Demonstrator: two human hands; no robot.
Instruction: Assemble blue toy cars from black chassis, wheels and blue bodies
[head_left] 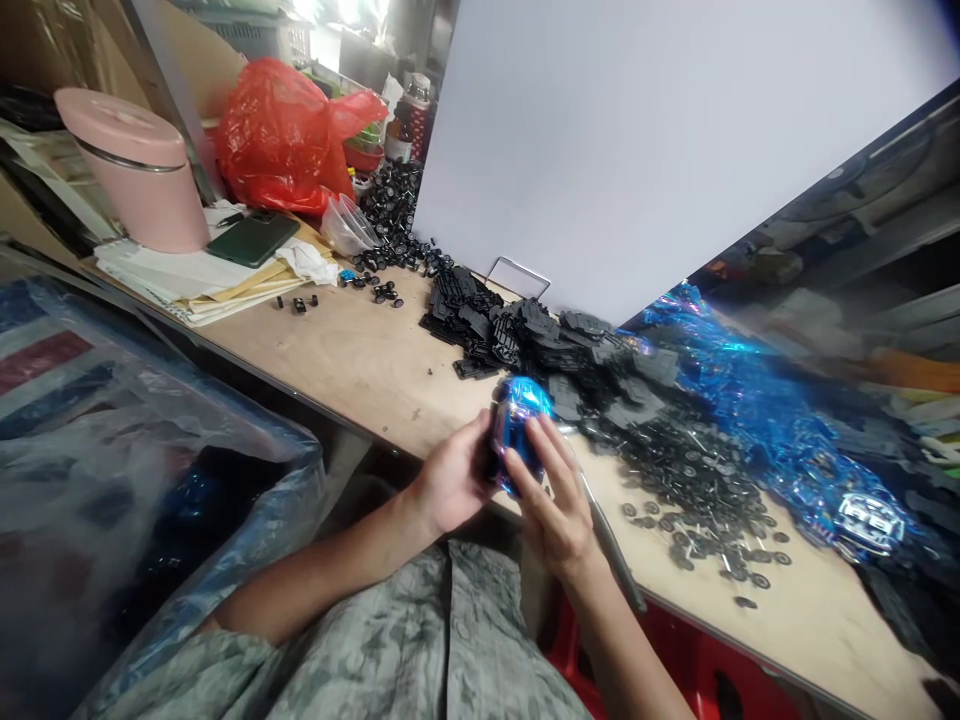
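Both my hands hold a shiny blue toy car body (pixel 520 420) just over the near edge of the plywood table (pixel 360 350). My left hand (pixel 450 480) wraps round its left side, where a dark part shows. My right hand (pixel 551 495) grips it from the right, fingers pressed on the blue shell. Behind it lies a heap of black plastic chassis plates (pixel 540 345). To the right are scattered small black wheels with axles (pixel 690 490) and a pile of more blue car bodies (pixel 757 410).
A clear plastic bag (pixel 150 470) of parts stands at my left. At the table's far left are a pink container (pixel 139 165), papers, a dark phone (pixel 253 238), a red plastic bag (pixel 289 135) and a clear bowl (pixel 349 225). A white board (pixel 637 140) stands behind the table.
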